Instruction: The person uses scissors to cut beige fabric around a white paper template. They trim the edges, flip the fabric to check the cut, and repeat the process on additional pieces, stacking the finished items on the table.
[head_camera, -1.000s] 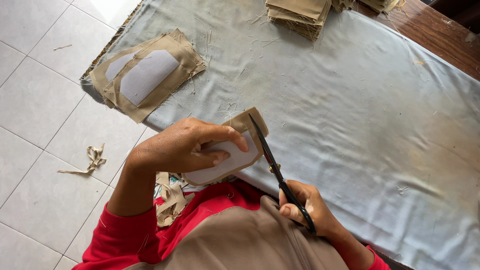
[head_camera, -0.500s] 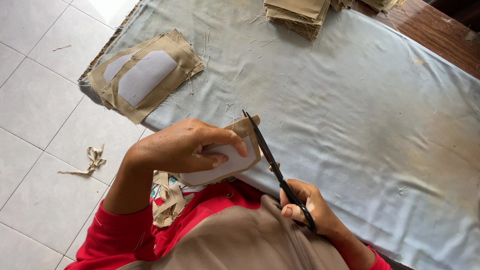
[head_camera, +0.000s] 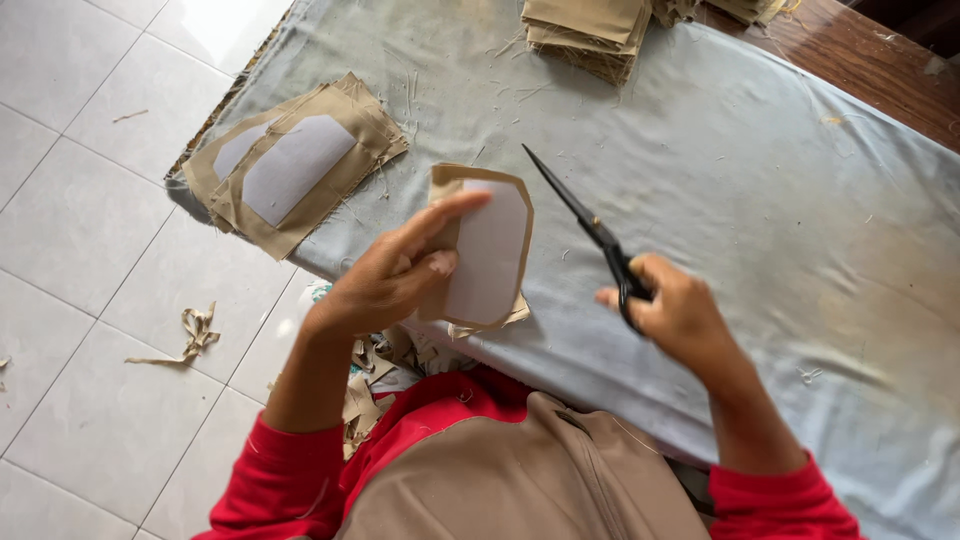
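My left hand (head_camera: 390, 280) holds a small tan fabric piece (head_camera: 485, 248) with a white lining on its face, raised above the near edge of the table. My right hand (head_camera: 675, 312) grips black scissors (head_camera: 585, 225) by the handles, blades closed and pointing up-left, a short gap away from the fabric piece's right edge. I wear red sleeves, and tan cloth lies over my lap.
A grey cloth (head_camera: 750, 180) covers the table. A stack of tan pieces with white linings (head_camera: 290, 165) lies at the table's left corner. More tan stacks (head_camera: 590, 30) sit at the far edge. Fabric scraps (head_camera: 190, 335) lie on the tiled floor.
The scissors have come away from the fabric piece and moved right. My left hand has lifted and turned the piece so its white face shows upright.
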